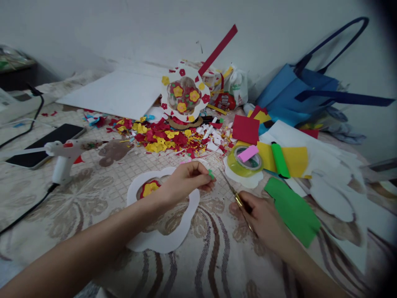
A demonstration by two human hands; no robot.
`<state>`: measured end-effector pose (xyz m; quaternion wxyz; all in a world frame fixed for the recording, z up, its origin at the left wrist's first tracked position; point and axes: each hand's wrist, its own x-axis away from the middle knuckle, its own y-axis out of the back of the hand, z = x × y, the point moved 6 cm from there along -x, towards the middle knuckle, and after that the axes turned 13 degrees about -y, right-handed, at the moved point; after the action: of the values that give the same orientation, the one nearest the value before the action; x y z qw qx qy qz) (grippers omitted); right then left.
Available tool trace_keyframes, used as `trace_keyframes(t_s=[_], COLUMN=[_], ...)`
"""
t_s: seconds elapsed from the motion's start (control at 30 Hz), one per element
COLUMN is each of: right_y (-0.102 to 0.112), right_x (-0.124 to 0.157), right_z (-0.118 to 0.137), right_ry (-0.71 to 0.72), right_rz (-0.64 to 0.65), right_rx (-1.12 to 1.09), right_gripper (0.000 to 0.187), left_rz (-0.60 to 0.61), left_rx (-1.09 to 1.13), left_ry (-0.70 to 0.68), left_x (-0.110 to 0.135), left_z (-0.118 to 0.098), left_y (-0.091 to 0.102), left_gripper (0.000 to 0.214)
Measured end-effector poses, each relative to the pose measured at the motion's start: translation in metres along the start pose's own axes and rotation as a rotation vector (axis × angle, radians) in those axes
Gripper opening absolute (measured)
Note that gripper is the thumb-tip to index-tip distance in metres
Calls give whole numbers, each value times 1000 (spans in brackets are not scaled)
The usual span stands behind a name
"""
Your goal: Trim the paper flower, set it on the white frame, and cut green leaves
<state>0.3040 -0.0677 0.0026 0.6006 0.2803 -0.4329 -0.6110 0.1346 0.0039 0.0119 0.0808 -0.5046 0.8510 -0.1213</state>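
Observation:
Between the thumb and fingers of my left hand (194,179) is a small green paper piece (211,174). My right hand (259,211) grips gold-handled scissors (238,199), their blades pointing up and left toward the green piece but apart from it. Under my left forearm lies a white scalloped frame (161,244) with a clear middle, partly hidden by the arm. A yellow flower on a red one (150,189) rests inside it. A cut sheet of green paper (294,213) lies to the right of my right hand.
A white glue gun (62,163) and a phone (46,145) are at left. Red and yellow paper scraps (164,136) spread across the back before a standing flowered disc (185,93). Right are a tape roll (245,159), a green marker (280,160) and a blue bag (288,89).

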Motion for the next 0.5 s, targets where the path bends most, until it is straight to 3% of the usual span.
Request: trace_keyframes(t_s=[0.1, 0.2, 0.33, 0.43, 0.5], right_y=[12, 14, 20, 33, 32], right_x=[-7, -6, 2, 6, 3], right_z=[-12, -28, -36, -27, -11], right_ry=[-81, -112, 22, 70, 65], right_rz=[-148, -138, -199, -300, -219], right_rx=[458, 565, 397, 128, -128], right_gripper=[30, 28, 33, 37, 32], left_rz=[1, -2, -22, -39, -72], left_rx=[-57, -109, -129, -115, -105], left_ry=[-36, -65, -91, -84, -86], left_x=[-1, -2, -1, 2, 6], left_z=[-4, -7, -10, -14, -17], left_y=[0, 1, 7, 14, 20], left_gripper=[10, 9, 8, 8, 8])
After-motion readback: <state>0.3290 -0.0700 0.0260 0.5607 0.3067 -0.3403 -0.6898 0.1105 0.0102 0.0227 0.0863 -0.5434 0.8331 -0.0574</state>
